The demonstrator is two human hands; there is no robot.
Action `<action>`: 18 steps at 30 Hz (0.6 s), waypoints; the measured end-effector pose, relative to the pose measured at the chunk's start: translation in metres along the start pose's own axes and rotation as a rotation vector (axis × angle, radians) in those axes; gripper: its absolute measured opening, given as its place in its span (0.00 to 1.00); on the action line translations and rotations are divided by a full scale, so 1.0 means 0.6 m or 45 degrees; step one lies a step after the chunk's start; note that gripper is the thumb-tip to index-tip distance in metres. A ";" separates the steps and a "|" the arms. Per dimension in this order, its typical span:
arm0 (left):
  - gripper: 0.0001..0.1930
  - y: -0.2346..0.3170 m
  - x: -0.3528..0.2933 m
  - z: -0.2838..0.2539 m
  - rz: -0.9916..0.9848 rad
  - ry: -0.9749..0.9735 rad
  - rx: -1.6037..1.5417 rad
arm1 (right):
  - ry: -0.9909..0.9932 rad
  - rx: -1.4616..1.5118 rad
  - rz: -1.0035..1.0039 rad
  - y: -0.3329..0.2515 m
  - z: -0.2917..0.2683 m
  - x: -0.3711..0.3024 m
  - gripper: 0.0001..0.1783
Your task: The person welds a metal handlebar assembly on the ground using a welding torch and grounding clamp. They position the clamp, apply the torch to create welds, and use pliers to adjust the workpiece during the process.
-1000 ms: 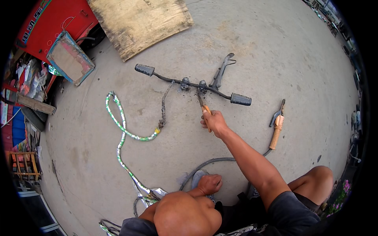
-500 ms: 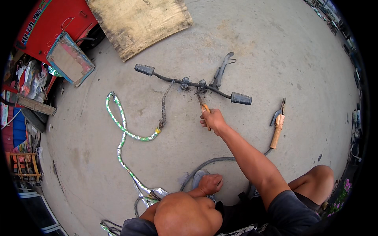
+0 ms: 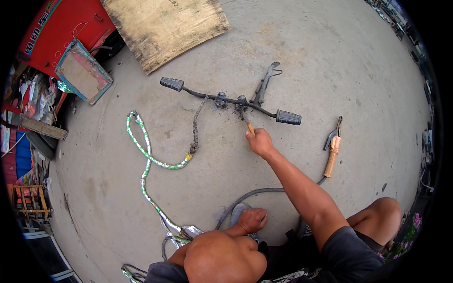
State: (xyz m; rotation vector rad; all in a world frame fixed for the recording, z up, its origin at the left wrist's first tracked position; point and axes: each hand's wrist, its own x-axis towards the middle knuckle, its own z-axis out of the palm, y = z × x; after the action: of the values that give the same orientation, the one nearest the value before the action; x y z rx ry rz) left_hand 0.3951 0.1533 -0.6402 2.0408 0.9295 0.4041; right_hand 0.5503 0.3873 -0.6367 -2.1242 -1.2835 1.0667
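My right hand is closed around orange-handled pliers. Their dark jaws touch the lump at the right bracket of a black footrest bar, which lies across the concrete with a rubber peg at each end. A kickstand sticks out from its far side. Low in the view, beside a grey shoe, my left hand is curled closed; whatever it may hold is hidden. Right of my right forearm lies a welding electrode holder with a tan handle, apart from both hands.
A cable wrapped in green and silver foil loops on the left; its crusty dark end touches the bar. The holder's black cable passes under my right arm. Beyond are a plywood board, a blue-framed panel and a red vehicle.
The pliers have turned in my right hand, so that one orange handle shows instead of two, and the hand has shifted slightly right. The bar and my left hand look unchanged.
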 end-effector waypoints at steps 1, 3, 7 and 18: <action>0.08 -0.001 -0.001 0.001 0.000 -0.003 0.003 | 0.006 -0.021 -0.007 0.001 0.001 0.002 0.24; 0.08 -0.003 -0.001 0.003 -0.002 -0.007 0.009 | 0.000 0.029 0.008 0.003 0.005 0.002 0.25; 0.08 -0.002 -0.002 0.003 -0.010 -0.010 0.014 | -0.009 0.069 0.033 0.004 0.006 -0.001 0.25; 0.08 -0.001 -0.001 0.002 -0.011 0.001 0.036 | -0.119 0.201 0.133 -0.004 -0.010 -0.007 0.25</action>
State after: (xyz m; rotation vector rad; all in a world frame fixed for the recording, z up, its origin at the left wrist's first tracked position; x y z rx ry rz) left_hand 0.3953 0.1522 -0.6413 2.0614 0.9489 0.3892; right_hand 0.5526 0.3846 -0.6298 -2.0634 -1.0993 1.2804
